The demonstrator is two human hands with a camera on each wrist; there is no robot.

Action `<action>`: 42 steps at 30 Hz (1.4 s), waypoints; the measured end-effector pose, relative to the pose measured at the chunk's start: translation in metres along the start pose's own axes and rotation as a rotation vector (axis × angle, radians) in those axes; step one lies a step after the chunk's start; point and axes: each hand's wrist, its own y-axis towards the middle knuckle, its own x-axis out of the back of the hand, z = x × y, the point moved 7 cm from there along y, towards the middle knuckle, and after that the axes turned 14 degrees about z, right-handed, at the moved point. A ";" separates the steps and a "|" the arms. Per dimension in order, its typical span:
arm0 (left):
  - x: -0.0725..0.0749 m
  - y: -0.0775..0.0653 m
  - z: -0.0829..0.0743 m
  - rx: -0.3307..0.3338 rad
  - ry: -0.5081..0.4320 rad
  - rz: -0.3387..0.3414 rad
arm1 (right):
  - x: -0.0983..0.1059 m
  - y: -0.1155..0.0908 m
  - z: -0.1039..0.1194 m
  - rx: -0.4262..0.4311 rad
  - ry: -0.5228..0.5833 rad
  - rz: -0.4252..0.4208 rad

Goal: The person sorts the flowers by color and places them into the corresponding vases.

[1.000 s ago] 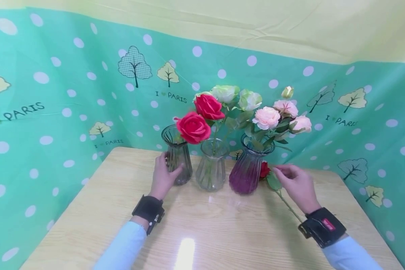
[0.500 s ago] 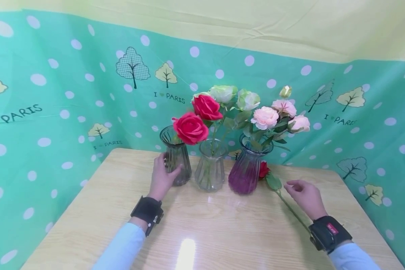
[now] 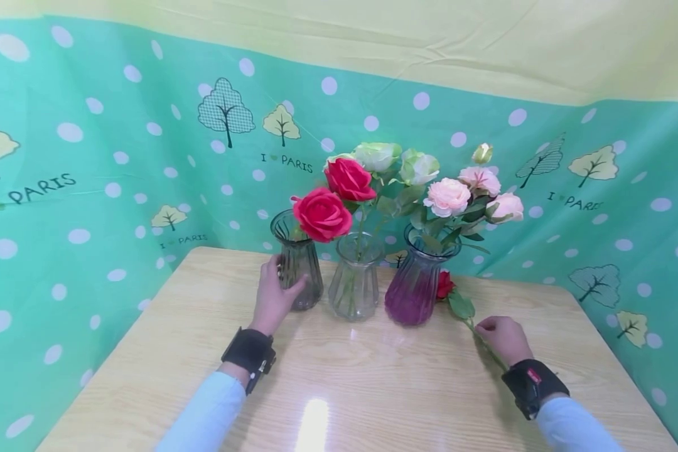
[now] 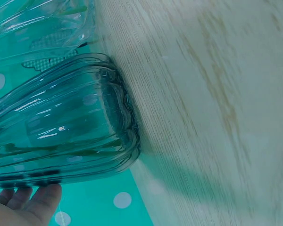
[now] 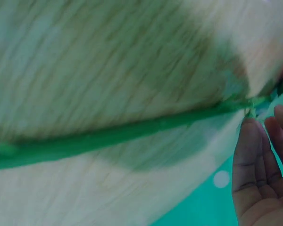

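Observation:
My left hand point(image 3: 274, 298) holds the smoky grey ribbed glass vase point(image 3: 311, 282) at the left of the row, thumb across its front and fingers at its far side. In the left wrist view the fingertips point(image 4: 47, 195) press against the side of the vase point(image 4: 61, 122), which stands upright on the table. A red rose point(image 3: 445, 285) lies on the table at right, its green stem point(image 5: 132, 134) running toward me. My right hand point(image 3: 503, 339) is over that stem just below the leaf point(image 3: 461, 306). In the right wrist view its fingertips point(image 5: 249, 129) are right at the stem, thumb and fingers apart.
Beside the grey vase stand a clear vase point(image 3: 353, 295) and a purple-based vase point(image 3: 412, 295). Two red roses point(image 3: 322, 215), pale green roses point(image 3: 420, 167) and pink flowers point(image 3: 447, 197) rise above them. A green dotted cloth point(image 3: 113, 188) hangs behind the wooden table point(image 3: 373, 389).
The right hand has drawn back from the rose's leaf, then come down lower along the stem, nearer to me. The left hand stays on the grey vase.

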 end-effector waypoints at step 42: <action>-0.001 -0.001 -0.001 0.004 -0.002 -0.002 | 0.059 -0.011 0.018 -0.063 0.171 -0.040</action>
